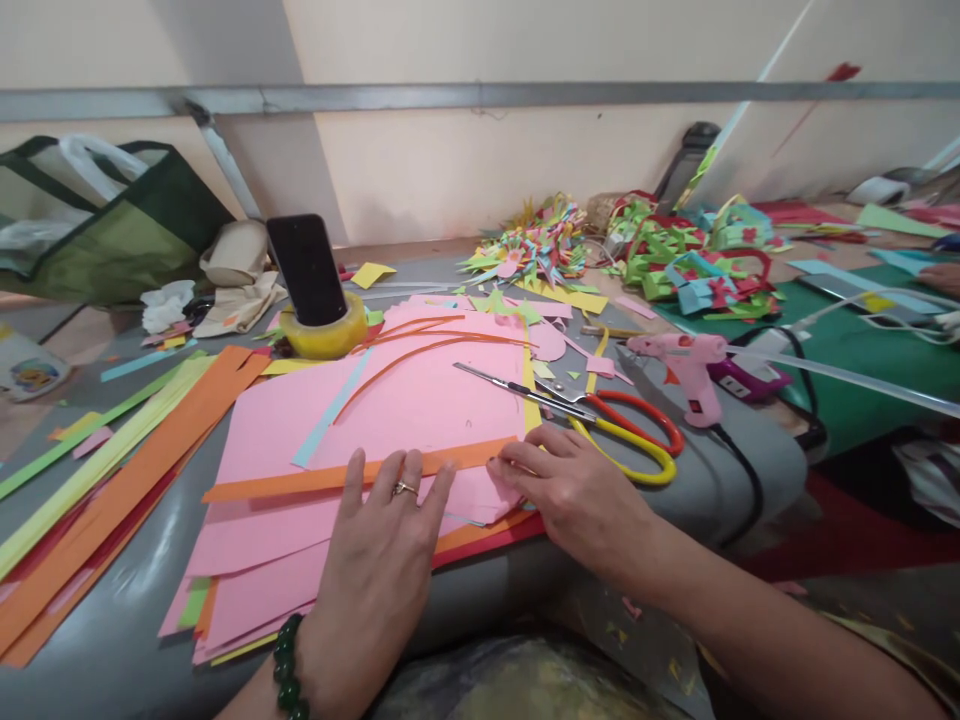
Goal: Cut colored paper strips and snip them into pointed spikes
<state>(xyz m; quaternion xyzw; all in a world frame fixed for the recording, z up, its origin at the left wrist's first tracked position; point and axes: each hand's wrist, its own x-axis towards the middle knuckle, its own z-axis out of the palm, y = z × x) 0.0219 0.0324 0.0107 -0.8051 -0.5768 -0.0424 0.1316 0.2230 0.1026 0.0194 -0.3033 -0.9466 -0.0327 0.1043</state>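
Observation:
An orange paper strip (pixel 300 484) lies across a stack of pink paper sheets (pixel 262 425). My left hand (pixel 386 545), wearing a ring and a green bead bracelet, rests flat on it with the fingers spread. At the strip's right end, my right hand (pixel 574 495) has its fingertips closed together on the paper. Just above that hand lie a craft knife (pixel 525 390) and scissors (pixel 637 440) with red and yellow handles. Thin orange slivers (pixel 420 350) and a light blue strip (pixel 334 415) rest on the pink sheets.
Long orange strips (pixel 135 490) lie to the left. A phone (pixel 307 270) leans upright in a yellow tape roll (pixel 326 335). A pink glue gun (pixel 686 370) with a cord stands right. Colourful paper pieces (pixel 536 245) are heaped behind; a green bag (pixel 112 230) sits back left.

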